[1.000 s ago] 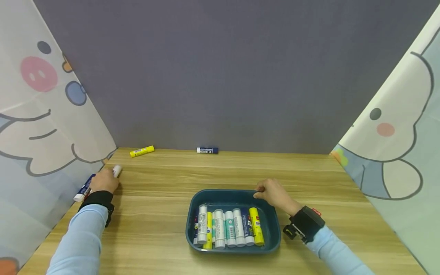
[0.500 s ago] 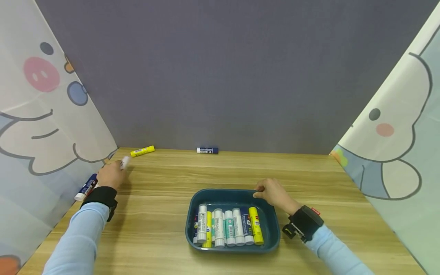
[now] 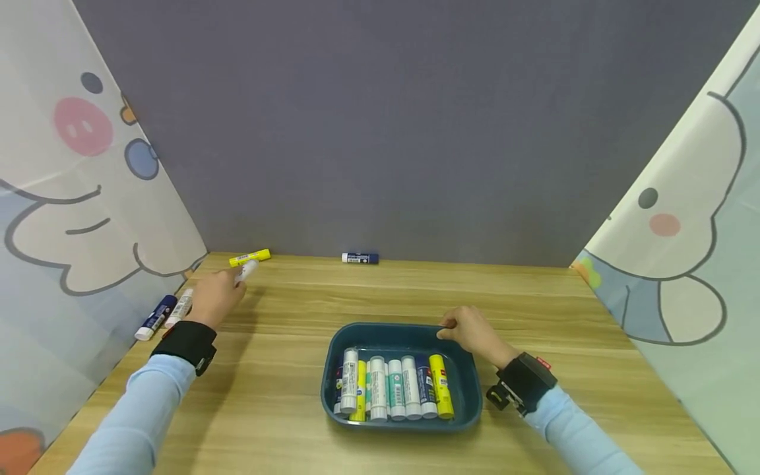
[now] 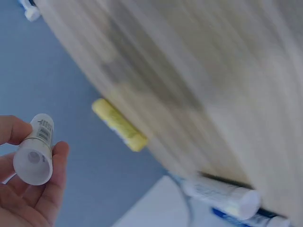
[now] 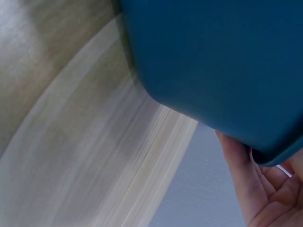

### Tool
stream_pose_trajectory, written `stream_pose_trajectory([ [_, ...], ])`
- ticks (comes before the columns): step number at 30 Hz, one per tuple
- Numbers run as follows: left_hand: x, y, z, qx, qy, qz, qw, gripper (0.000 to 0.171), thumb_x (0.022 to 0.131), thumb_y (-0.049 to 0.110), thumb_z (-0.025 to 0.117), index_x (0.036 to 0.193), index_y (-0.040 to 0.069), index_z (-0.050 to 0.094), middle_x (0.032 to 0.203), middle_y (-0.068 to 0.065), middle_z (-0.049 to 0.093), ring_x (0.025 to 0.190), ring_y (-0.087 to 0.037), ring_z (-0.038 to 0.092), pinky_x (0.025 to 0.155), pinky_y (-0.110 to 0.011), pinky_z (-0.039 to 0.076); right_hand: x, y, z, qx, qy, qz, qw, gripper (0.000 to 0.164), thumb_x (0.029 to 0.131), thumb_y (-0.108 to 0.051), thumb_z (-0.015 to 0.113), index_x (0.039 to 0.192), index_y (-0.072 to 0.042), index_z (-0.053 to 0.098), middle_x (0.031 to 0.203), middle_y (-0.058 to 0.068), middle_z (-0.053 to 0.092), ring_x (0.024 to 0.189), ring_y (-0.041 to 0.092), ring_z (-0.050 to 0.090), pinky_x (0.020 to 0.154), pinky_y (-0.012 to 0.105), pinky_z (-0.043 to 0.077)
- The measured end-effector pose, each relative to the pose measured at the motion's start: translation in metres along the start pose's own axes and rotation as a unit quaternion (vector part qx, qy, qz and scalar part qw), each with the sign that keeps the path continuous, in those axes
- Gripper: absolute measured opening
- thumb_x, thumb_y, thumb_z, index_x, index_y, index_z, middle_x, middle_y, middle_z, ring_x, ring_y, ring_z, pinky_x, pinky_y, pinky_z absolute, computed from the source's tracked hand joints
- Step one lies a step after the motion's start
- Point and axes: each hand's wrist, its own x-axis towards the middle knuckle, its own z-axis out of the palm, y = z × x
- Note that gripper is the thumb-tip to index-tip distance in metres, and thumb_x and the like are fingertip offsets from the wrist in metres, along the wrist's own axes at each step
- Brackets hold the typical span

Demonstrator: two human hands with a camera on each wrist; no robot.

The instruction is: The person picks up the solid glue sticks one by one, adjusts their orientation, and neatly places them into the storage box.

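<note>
My left hand (image 3: pixel 216 297) holds a white glue stick (image 3: pixel 247 269) above the left part of the table. In the left wrist view, thumb and fingers pinch this stick around its sides, its round white end facing the camera. At the back right corner of a dark teal bin (image 3: pixel 404 425), my right hand (image 3: pixel 473 333) grips the rim; the right wrist view has fingers on both sides of the bin wall (image 5: pixel 213 61). Inside the bin lie several glue sticks: white ones (image 3: pixel 378 389), yellow ones, navy ones and green-labelled ones (image 3: pixel 396 389).
By the left wall a navy glue stick (image 3: pixel 156 318) and a white glue stick (image 3: pixel 180 308) lie side by side. A yellow glue stick (image 3: pixel 250 257) and another navy one (image 3: pixel 359 258) lie along the back wall (image 3: pixel 380 132). Printed panels (image 3: pixel 683 264) border both sides.
My left hand has lifted the white glue stick and carried it right and away from the left wall, uncovering another white stick there. My right hand stays on the bin rim.
</note>
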Motion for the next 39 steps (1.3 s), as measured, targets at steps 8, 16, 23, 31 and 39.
stream_pose_trajectory([
  [8, -0.013, 0.047, -0.011, 0.000, 0.032, 0.069, 0.9971, 0.034, 0.080, 0.004, 0.056, 0.111, -0.007, 0.061, 0.076, -0.021, 0.063, 0.043, -0.017, 0.035, 0.037, -0.029, 0.026, -0.002, 0.001, -0.002, 0.005, -0.006, -0.008, 1.000, 0.008, 0.074, -0.011, 0.074, 0.080, -0.006, 0.071, 0.074, 0.002, 0.067, 0.064, 0.009, 0.056, 0.056, 0.025, 0.046],
  [16, -0.039, 0.100, -0.023, 0.018, 0.047, 0.137, 0.9893, 0.033, 0.075, -0.001, 0.061, 0.108, -0.004, 0.065, 0.094, -0.019, 0.067, 0.047, -0.016, 0.047, 0.036, -0.026, 0.031, -0.003, 0.001, -0.003, 0.003, -0.002, -0.014, 1.000, 0.009, 0.073, -0.011, 0.075, 0.079, -0.006, 0.071, 0.074, 0.002, 0.068, 0.064, 0.010, 0.058, 0.057, 0.026, 0.047],
  [23, -0.058, 0.137, -0.031, 0.045, 0.041, 0.194, 0.9791, 0.033, 0.072, 0.002, 0.068, 0.105, 0.000, 0.067, 0.097, -0.015, 0.068, 0.059, -0.021, 0.062, 0.039, -0.029, 0.043, -0.002, 0.000, -0.003, 0.003, -0.002, -0.006, 1.000, 0.009, 0.073, -0.012, 0.075, 0.080, -0.006, 0.071, 0.074, 0.002, 0.068, 0.065, 0.011, 0.058, 0.058, 0.027, 0.047],
  [31, -0.082, 0.169, -0.023, 0.071, 0.021, 0.266, 0.9611, 0.032, 0.072, 0.006, 0.071, 0.104, 0.006, 0.068, 0.099, -0.007, 0.068, 0.074, -0.021, 0.065, 0.049, -0.027, 0.050, -0.003, 0.000, -0.002, 0.005, -0.004, -0.006, 1.000, 0.011, 0.073, -0.012, 0.075, 0.080, -0.005, 0.071, 0.075, 0.003, 0.068, 0.065, 0.011, 0.059, 0.058, 0.027, 0.048],
  [39, -0.098, 0.200, -0.013, 0.109, -0.010, 0.306, 0.9459, 0.030, 0.074, 0.004, 0.067, 0.103, 0.011, 0.069, 0.094, -0.004, 0.067, 0.073, -0.018, 0.061, 0.051, -0.023, 0.049, -0.002, 0.000, -0.003, 0.006, -0.007, 0.004, 1.000, 0.011, 0.074, -0.012, 0.074, 0.081, -0.005, 0.071, 0.077, 0.005, 0.068, 0.066, 0.012, 0.059, 0.058, 0.027, 0.048],
])
